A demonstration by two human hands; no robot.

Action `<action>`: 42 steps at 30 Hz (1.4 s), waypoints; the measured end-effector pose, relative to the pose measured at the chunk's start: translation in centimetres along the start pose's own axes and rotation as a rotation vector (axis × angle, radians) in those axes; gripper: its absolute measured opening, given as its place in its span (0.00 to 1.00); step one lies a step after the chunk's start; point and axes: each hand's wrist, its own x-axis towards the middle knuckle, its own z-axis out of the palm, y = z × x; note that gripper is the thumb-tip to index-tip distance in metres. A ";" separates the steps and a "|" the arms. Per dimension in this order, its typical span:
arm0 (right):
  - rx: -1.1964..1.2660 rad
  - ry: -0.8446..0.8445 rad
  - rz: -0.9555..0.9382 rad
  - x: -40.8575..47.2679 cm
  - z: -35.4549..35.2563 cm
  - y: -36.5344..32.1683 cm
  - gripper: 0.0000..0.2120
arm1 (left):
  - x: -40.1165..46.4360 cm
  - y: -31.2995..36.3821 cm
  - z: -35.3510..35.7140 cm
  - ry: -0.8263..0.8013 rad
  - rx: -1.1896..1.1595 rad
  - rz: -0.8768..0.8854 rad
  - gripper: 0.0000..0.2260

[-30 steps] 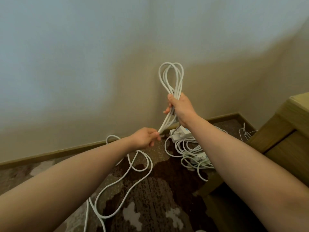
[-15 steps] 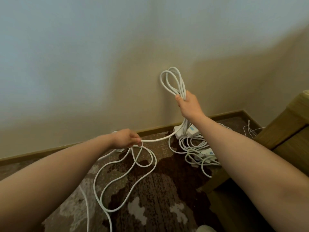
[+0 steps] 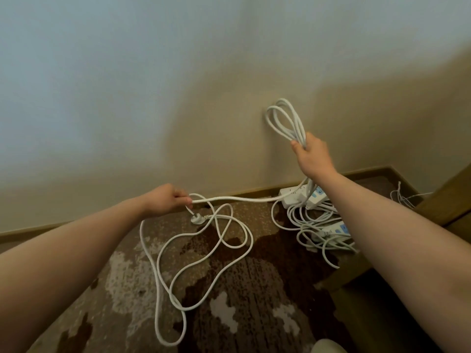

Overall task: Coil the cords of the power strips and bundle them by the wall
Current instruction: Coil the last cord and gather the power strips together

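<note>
carpet (image 3: 229, 289) beside wall (image 3: 178, 110); left hand (image 3: 165, 201) pinches cord (image 3: 237, 199), right hand (image 3: 312, 155) grips coil (image 3: 285, 118).

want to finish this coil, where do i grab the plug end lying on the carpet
Take the plug by its white body from above, just below the left hand. It lies flat on the carpet, its cord trailing right, so pinch across its sides.

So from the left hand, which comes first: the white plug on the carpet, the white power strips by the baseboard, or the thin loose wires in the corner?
1. White plug, on the carpet just below the left hand.
2. White power strips, to its right by the wooden baseboard.
3. Thin loose wires, far right in the corner.
</note>
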 end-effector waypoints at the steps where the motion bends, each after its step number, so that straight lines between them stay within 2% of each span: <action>1: -0.014 -0.054 -0.018 -0.1 0.1 -0.2 0.12 | 0.0 0.9 0.4 -0.022 0.033 0.039 0.09; 4: -0.067 -0.284 -0.066 -0.7 0.7 -1.2 0.07 | 0.5 5.2 1.6 -0.093 0.046 0.191 0.08; 5: -0.057 -0.360 -0.060 -0.8 0.9 -1.4 0.04 | 0.8 6.9 1.7 -0.072 0.020 0.232 0.08; 9: 0.082 -0.513 0.062 -1.3 1.4 -1.7 0.09 | 3.2 12.8 0.7 0.231 -0.017 0.297 0.11; 13: 0.294 -0.570 0.179 -1.6 1.2 -1.9 0.06 | 4.4 15.6 1.6 0.367 0.082 0.232 0.12; 17: 0.349 -0.592 0.237 -1.7 1.3 -1.8 0.09 | 4.6 16.0 2.5 0.472 0.162 0.221 0.13; 22: 0.248 -0.584 0.107 -1.9 1.5 -1.6 0.18 | 4.9 15.7 2.4 0.525 0.261 0.180 0.16; 24: 0.225 -0.611 0.096 -1.9 1.7 -1.4 0.17 | 4.8 15.5 2.1 0.560 0.261 0.169 0.15; 26: 0.221 -0.668 0.085 -1.9 2.0 -1.1 0.14 | 4.8 15.2 1.6 0.588 0.221 0.156 0.15; 28: 0.191 -0.700 0.076 -1.9 2.1 -0.9 0.17 | 5.0 14.9 1.1 0.568 0.189 0.158 0.15; 33: 0.149 -0.611 0.153 -1.3 1.3 -0.4 0.16 | 5.2 12.1 0.2 0.440 0.013 0.133 0.10; 36: 0.066 -0.612 0.109 -1.3 1.5 -0.4 0.16 | 4.8 9.4 -0.1 0.395 -0.160 0.054 0.09; 39: -0.088 -0.620 -0.014 -1.8 2.0 -0.8 0.18 | 4.7 8.9 -0.5 0.473 -0.251 0.077 0.10; 42: -0.089 -0.588 -0.067 -1.9 2.1 -0.9 0.19 | 5.2 10.4 -1.5 0.603 -0.339 0.135 0.10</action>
